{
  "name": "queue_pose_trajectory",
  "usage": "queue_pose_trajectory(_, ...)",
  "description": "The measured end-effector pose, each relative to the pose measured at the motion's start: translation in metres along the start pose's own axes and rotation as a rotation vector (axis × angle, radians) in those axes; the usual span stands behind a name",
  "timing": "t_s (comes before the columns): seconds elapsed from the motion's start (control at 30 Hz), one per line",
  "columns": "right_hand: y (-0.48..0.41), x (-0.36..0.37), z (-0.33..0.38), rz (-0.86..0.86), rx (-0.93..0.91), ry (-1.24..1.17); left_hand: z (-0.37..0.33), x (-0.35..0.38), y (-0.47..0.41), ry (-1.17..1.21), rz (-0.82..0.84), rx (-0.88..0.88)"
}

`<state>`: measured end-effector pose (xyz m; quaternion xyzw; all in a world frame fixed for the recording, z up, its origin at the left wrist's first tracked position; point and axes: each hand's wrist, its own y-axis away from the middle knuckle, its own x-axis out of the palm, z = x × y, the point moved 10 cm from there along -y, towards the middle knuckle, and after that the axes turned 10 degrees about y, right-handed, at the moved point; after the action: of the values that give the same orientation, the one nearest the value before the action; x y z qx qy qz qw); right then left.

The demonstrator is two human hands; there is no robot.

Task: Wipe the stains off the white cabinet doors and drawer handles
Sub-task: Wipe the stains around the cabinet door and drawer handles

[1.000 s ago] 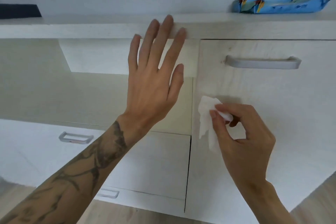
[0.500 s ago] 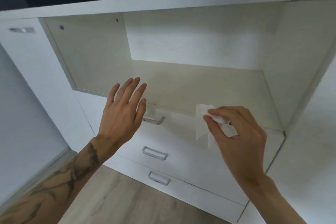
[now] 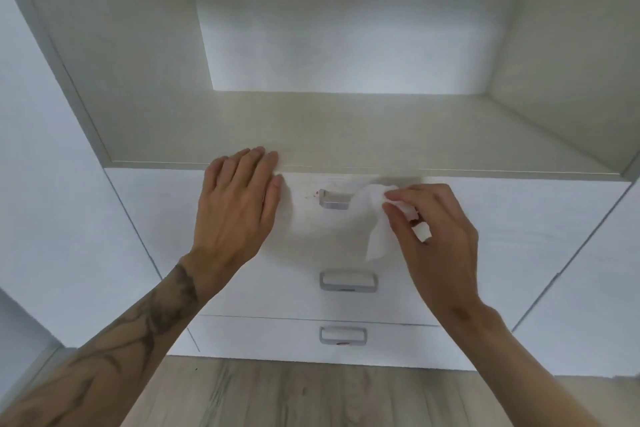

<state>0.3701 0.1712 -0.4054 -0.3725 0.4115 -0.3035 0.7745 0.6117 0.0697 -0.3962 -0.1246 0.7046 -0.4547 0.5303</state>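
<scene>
Fingers (image 3: 398,222) of the right hand (image 3: 441,239) pinch the wipe (image 3: 375,199) at the right end of the top handle (image 3: 334,202), red specks (image 3: 314,194) just left of it, while the left hand (image 3: 235,208) lies flat, fingers straight, on the shelf (image 3: 381,135) lip.

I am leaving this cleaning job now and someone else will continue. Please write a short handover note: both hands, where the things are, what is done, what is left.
Left hand: flat on the top drawer front, fingertips at the shelf edge.
Right hand: pinches the white wipe at the right end of the top handle.
Done: nothing visibly finished; red specks sit left of the top handle.
To do: wipe those specks and the top handle, then the middle handle and bottom handle, each marked at its lower edge.
</scene>
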Motion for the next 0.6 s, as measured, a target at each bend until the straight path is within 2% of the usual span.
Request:
queue_pose_trajectory(0.17,0.004,0.007,0.008,-0.071,-0.033,0.202,0.005,0.002,0.001,0.044,-0.076,0.029)
queue_pose_trajectory(0.27,0.005,0.002,0.013,-0.143,-0.188,0.307,0.007,0.003,0.002,0.037,-0.087,0.059)
queue_pose_trajectory(0.6,-0.003,0.023,0.024,-0.131,-0.339,0.162,0.006,0.002,0.004,0.049,-0.171,0.055)
